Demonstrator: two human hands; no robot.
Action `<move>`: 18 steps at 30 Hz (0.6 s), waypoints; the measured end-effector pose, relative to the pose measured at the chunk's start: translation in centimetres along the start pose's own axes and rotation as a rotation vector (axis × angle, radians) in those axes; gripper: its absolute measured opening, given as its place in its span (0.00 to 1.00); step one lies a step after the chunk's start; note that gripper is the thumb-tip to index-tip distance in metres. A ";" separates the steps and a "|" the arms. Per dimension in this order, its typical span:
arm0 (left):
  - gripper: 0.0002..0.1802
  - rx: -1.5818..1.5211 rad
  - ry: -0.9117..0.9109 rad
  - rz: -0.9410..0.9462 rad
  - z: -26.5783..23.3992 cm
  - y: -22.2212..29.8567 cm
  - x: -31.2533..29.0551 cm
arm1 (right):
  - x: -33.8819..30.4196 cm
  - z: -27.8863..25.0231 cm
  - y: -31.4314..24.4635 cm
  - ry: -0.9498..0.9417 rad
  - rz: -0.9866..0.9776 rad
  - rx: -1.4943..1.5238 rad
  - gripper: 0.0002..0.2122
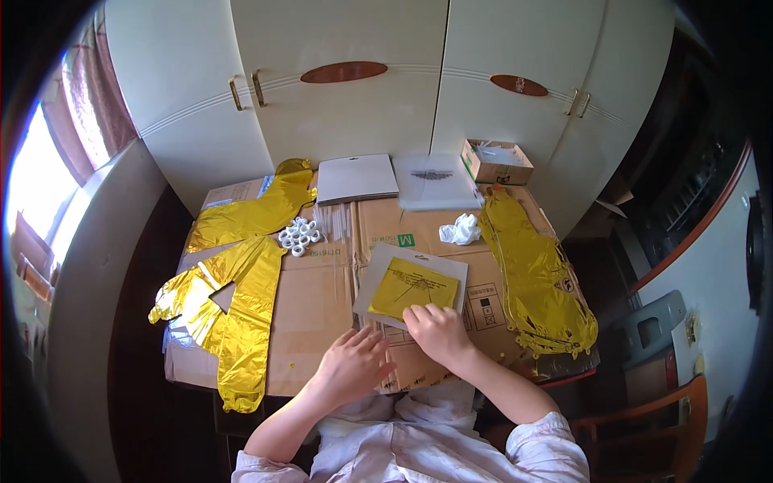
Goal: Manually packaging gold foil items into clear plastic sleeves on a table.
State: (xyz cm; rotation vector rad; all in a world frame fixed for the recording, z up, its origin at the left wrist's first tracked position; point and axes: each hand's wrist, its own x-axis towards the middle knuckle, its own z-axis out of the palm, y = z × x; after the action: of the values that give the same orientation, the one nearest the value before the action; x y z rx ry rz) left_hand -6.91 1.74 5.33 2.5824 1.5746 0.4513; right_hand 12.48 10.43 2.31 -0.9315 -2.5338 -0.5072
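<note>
A flat pale packet with a hanging slot at its far edge lies slightly turned on the cardboard in front of me. Folded gold foil shows in it, with dark print on top. My right hand has its fingers curled over the packet's near edge, by the foil. My left hand rests just off the packet's near left corner, palm down, fingers stretched out and holding nothing. A flat gold foil balloon with a gap in its shape lies to the left.
Another gold balloon lies far left, a gold balloon stack right. Small white rings, clear straws and a crumpled white wad lie between. Behind are white cards, clear bags and an open box.
</note>
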 end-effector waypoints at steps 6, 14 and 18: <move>0.23 -0.101 0.002 -0.164 -2.2 -2.5 -0.6 | -1.3 0.7 -1.1 0.030 0.038 0.088 0.08; 0.33 -0.002 -0.024 0.018 0.8 -3.6 0.7 | -2.5 1.9 -0.3 -0.026 0.128 0.271 0.17; 0.40 0.062 -0.066 0.083 3.5 -3.9 1.2 | -2.8 2.2 -0.2 -0.107 0.166 0.324 0.17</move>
State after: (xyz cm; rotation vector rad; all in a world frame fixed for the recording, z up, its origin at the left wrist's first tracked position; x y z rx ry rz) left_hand -8.67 4.92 1.35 2.6865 1.4885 0.3252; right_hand 13.81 9.85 -0.97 -1.0526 -2.4996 0.0047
